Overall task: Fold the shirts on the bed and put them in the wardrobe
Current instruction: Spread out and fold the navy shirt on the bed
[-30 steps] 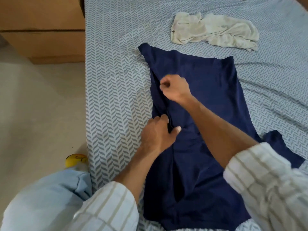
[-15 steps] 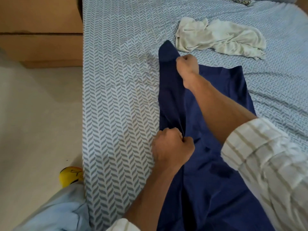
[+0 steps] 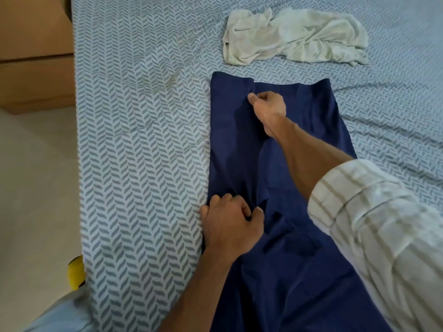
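Now the left side of the blue shirt (image 3: 311,144) is laid flat on the bed (image 3: 143,140), pinched by the right hand (image 3: 268,106) far and gripped by the left hand (image 3: 230,221) near. One fold is done.

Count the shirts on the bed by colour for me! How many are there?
Navy blue shirt, which the left hand and right hand are pinching: 1
Cream white shirt, crumpled farther up the bed: 1
Total: 2 shirts
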